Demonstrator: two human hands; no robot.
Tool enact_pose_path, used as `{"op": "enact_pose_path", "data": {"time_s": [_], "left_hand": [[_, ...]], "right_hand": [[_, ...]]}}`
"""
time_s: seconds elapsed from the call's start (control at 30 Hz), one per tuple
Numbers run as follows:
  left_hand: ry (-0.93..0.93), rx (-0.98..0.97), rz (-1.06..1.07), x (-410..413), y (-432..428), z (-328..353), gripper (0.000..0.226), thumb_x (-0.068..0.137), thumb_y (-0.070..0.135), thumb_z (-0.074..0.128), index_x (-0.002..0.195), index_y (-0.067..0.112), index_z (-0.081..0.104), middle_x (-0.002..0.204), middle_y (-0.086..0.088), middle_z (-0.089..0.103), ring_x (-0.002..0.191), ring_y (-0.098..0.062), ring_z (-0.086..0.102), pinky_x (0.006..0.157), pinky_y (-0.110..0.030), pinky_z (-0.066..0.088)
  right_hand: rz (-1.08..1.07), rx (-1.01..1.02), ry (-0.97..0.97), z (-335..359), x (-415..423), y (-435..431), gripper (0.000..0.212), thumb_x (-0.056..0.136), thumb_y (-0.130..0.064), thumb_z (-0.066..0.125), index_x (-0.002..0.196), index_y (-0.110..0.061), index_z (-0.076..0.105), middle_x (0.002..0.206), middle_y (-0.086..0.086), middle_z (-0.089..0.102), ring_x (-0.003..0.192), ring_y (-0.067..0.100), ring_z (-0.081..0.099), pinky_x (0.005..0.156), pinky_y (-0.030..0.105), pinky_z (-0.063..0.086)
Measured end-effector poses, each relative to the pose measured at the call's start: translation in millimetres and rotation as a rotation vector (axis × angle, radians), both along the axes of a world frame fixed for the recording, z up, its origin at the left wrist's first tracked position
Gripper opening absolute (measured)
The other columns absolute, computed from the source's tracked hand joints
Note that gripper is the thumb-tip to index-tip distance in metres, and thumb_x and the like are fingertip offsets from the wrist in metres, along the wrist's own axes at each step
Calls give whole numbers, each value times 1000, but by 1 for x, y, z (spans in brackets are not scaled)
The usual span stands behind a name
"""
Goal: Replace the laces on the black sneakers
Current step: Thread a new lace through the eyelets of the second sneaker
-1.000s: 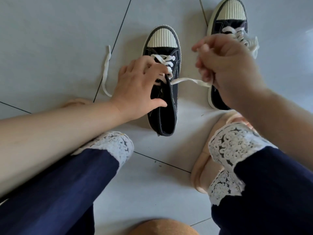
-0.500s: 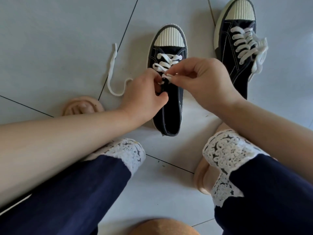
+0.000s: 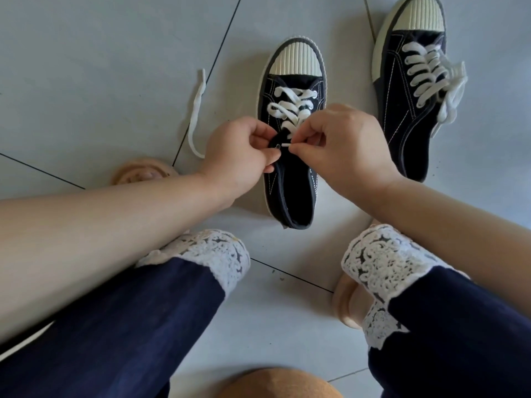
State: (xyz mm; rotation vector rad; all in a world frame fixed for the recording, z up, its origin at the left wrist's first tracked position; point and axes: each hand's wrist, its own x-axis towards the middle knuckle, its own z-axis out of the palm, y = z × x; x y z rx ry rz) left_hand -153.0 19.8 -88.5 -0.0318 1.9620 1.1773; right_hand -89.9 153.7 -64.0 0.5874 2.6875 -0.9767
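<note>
A black sneaker (image 3: 293, 193) with a cream toe cap stands on the floor in the middle, its white lace (image 3: 290, 106) threaded through the front eyelets only. My left hand (image 3: 240, 152) pinches the sneaker's left eyelet flap. My right hand (image 3: 342, 146) pinches the lace's tip and holds it right at an eyelet on that flap. The lace's other end (image 3: 196, 110) trails loose over the floor to the left. A second black sneaker (image 3: 408, 110), fully laced in white, lies tilted at the upper right.
Grey floor tiles (image 3: 100, 67) with dark grout lines lie all around. My knees in dark blue trousers with white lace cuffs (image 3: 218, 254) fill the foreground. Peach slippers (image 3: 138, 172) sit under my legs, and an orange-brown rounded object (image 3: 275, 383) pokes in at the bottom edge.
My right hand came back from the upper right, where it had pulled the lace taut, and now holds the lace tip at an eyelet. My left hand shifted to pinch the eyelet flap.
</note>
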Motion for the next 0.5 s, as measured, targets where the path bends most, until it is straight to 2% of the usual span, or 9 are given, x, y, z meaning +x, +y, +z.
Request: {"op": "enact_pose_path", "data": {"time_s": [0.13,0.27,0.43,0.5], "left_hand": [[-5,6,-3,1,-2,1,26,79,-2,65,77,24,58,68,3,61,57,-7,63,68,-31,58],[-19,11,3,1,-2,3,26,80,-2,64,77,23,58,67,3,61,56,-9,63,68,-31,58],[-46,48,5,1,-3,7,24,80,-4,63,79,20,59,72,-2,64,62,-11,65,66,-25,57],[-115,91,51,2,-5,8,23,82,-5,60,79,18,61,75,-4,64,67,-11,66,68,-24,57]], "right_hand": [[64,36,-42,0,-4,-2,10,79,-21,65,86,-18,71,83,-5,52,80,15,55,73,31,46],[145,89,-43,1,-5,-3,12,81,-22,63,87,-17,72,89,1,60,82,22,59,72,38,48],[189,159,-60,1,-6,-3,16,84,-29,60,91,-20,71,95,3,62,86,24,58,73,36,47],[213,162,-61,1,-6,-2,17,85,-29,60,93,-19,70,96,3,62,88,23,58,73,32,43]]}}
